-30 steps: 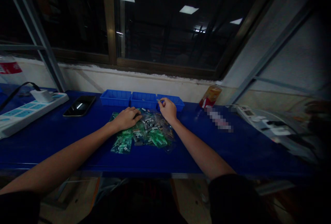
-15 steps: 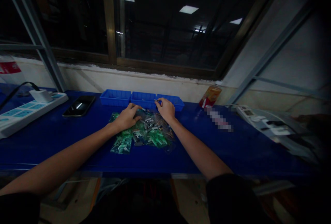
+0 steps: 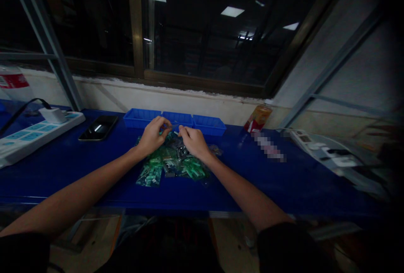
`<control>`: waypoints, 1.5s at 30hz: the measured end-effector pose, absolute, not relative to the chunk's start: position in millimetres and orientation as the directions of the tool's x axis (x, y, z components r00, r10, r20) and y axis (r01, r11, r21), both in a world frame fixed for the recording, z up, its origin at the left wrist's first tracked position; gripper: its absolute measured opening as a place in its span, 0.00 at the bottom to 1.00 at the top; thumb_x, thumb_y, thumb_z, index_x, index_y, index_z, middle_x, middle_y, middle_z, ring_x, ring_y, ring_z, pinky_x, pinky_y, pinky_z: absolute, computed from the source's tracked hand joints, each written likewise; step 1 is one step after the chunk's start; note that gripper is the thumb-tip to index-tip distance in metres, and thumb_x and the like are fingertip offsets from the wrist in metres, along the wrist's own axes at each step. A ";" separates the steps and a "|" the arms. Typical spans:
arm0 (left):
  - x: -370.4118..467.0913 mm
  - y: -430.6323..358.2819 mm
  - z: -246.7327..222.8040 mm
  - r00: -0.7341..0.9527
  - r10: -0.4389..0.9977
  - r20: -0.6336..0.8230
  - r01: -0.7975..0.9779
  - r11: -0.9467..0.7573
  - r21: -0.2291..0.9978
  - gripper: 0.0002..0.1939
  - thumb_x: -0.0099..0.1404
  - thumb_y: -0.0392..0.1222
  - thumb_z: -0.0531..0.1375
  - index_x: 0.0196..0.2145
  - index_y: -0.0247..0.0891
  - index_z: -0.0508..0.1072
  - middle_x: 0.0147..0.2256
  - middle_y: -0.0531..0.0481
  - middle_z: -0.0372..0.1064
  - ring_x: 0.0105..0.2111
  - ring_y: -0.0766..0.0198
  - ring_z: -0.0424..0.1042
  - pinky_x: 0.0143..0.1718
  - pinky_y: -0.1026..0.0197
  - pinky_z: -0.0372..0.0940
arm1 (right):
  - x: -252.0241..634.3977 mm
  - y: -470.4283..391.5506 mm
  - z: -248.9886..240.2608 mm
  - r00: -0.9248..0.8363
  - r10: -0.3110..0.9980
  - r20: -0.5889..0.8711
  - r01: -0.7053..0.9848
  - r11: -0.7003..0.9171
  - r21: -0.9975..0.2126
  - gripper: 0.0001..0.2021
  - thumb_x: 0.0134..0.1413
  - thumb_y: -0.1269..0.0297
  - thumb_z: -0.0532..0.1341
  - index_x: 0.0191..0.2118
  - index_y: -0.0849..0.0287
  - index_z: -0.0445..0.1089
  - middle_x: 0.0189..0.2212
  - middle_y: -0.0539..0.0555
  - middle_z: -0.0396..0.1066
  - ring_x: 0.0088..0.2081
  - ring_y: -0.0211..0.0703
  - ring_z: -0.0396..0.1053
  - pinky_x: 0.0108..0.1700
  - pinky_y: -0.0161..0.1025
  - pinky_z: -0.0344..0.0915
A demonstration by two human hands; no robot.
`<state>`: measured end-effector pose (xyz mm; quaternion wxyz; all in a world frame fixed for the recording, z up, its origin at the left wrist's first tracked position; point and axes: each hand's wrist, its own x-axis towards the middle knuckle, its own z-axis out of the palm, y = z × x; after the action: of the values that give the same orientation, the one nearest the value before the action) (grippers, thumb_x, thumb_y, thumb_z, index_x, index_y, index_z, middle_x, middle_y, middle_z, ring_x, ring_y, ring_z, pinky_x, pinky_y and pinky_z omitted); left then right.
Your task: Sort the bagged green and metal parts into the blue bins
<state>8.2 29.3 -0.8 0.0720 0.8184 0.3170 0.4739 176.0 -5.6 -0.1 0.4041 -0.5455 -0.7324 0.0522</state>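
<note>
My left hand (image 3: 154,136) is closed in a pinch on a small clear plastic bag (image 3: 174,125), thin and hard to make out in the dim light. Close beside it, my right hand (image 3: 194,141) pinches a small metal part, mostly hidden by its fingers. Both hands are over a pile of clear and greenish bags (image 3: 150,173) filled with small parts. Green-looking pieces (image 3: 194,168) lie at the pile's right front, and grey metal pieces (image 3: 181,152) show near its middle.
Behind the hands, three joined blue bins (image 3: 210,125) stand along the wall. A phone (image 3: 98,128) and a white power strip (image 3: 34,132) lie left. Rightward are a bottle with orange contents (image 3: 259,117) and another power strip (image 3: 331,155). The blue table (image 3: 104,172) lies beneath.
My right hand has moved left and down from the bins with the metal part. My left hand has risen from the pile, fingers now pinched, and the two hands have come together.
</note>
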 end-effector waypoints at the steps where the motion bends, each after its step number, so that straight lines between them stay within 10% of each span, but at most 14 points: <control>1: 8.6 26.6 0.3 0.362 0.543 0.758 0.434 -0.818 0.378 0.02 0.59 0.34 0.55 0.31 0.36 0.66 0.32 0.50 0.64 0.33 0.64 0.64 0.35 0.60 0.62 | 170.8 -8.9 0.4 -0.069 0.854 0.516 0.732 0.395 -0.556 0.26 0.59 0.49 0.43 0.23 0.59 0.68 0.19 0.50 0.66 0.25 0.37 0.65 0.30 0.33 0.54; 7: 12.1 16.6 0.5 0.466 0.400 0.789 0.374 -0.897 0.234 0.05 0.59 0.31 0.53 0.32 0.36 0.67 0.36 0.48 0.62 0.40 0.62 0.62 0.42 0.58 0.61 | 159.5 -17.5 4.3 -0.038 0.886 0.463 0.536 0.408 -0.739 0.22 0.57 0.54 0.46 0.19 0.60 0.62 0.16 0.48 0.62 0.22 0.35 0.61 0.27 0.32 0.53; 14: 12.0 20.0 -4.6 0.555 0.442 0.705 0.486 -0.860 0.157 0.11 0.58 0.35 0.56 0.40 0.39 0.71 0.46 0.45 0.60 0.47 0.56 0.57 0.48 0.52 0.55 | 170.5 -6.0 -7.9 0.031 0.776 0.630 0.622 0.479 -0.620 0.09 0.53 0.66 0.50 0.31 0.60 0.66 0.25 0.50 0.67 0.28 0.38 0.64 0.32 0.33 0.58; 22: 16.1 19.8 6.6 0.342 0.869 0.357 0.230 -0.446 0.865 0.22 0.64 0.53 0.45 0.36 0.36 0.72 0.38 0.45 0.68 0.42 0.58 0.65 0.42 0.55 0.59 | 175.5 -12.6 -7.1 -0.100 0.634 0.767 0.733 0.568 -0.374 0.10 0.54 0.68 0.50 0.36 0.58 0.68 0.33 0.54 0.65 0.36 0.39 0.65 0.40 0.34 0.61; 26: 15.2 23.1 5.0 0.354 0.917 0.187 0.104 -0.237 0.966 0.17 0.60 0.51 0.51 0.32 0.34 0.69 0.30 0.48 0.69 0.32 0.62 0.68 0.31 0.62 0.60 | 166.5 -18.0 -8.5 -0.193 0.633 0.750 0.714 0.615 -0.335 0.11 0.53 0.70 0.51 0.37 0.57 0.70 0.35 0.55 0.63 0.38 0.39 0.64 0.43 0.36 0.61; 29: 13.3 24.6 2.7 0.293 0.892 0.344 0.183 -0.405 0.896 0.11 0.59 0.45 0.54 0.33 0.34 0.68 0.28 0.50 0.68 0.29 0.65 0.66 0.30 0.63 0.59 | 161.9 -17.6 -8.0 -0.178 0.716 0.675 0.631 0.610 -0.479 0.10 0.48 0.68 0.56 0.37 0.58 0.70 0.38 0.55 0.64 0.41 0.41 0.63 0.44 0.38 0.61; 33: 11.0 18.1 2.8 0.402 0.634 0.660 0.451 -0.765 0.460 0.07 0.61 0.39 0.52 0.35 0.37 0.68 0.33 0.49 0.68 0.35 0.61 0.65 0.39 0.58 0.59 | 161.4 -12.5 -5.6 -0.054 0.921 0.385 0.313 0.382 -0.869 0.15 0.52 0.54 0.52 0.31 0.61 0.69 0.30 0.52 0.68 0.36 0.40 0.66 0.37 0.36 0.63; 38: 14.3 6.1 3.8 0.568 0.496 0.657 0.489 -0.845 0.215 0.09 0.63 0.37 0.51 0.36 0.39 0.70 0.36 0.47 0.67 0.38 0.59 0.63 0.42 0.57 0.58 | 164.7 -10.5 -5.8 0.066 0.958 0.279 0.198 0.261 -0.945 0.15 0.53 0.55 0.51 0.28 0.61 0.67 0.20 0.49 0.66 0.23 0.35 0.64 0.25 0.31 0.59; 45: 14.9 9.5 11.2 0.426 0.821 0.381 0.371 -0.542 0.754 0.18 0.63 0.52 0.49 0.33 0.37 0.72 0.35 0.48 0.70 0.39 0.57 0.67 0.42 0.56 0.58 | 173.1 -18.0 -8.7 -0.046 0.805 0.592 0.583 0.503 -0.639 0.12 0.56 0.64 0.51 0.40 0.56 0.71 0.34 0.52 0.74 0.33 0.40 0.70 0.37 0.36 0.64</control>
<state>14.9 9.5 11.2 0.2952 0.7912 0.3765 0.3810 173.1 -18.0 -8.7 0.4912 -0.4858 -0.7142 0.1130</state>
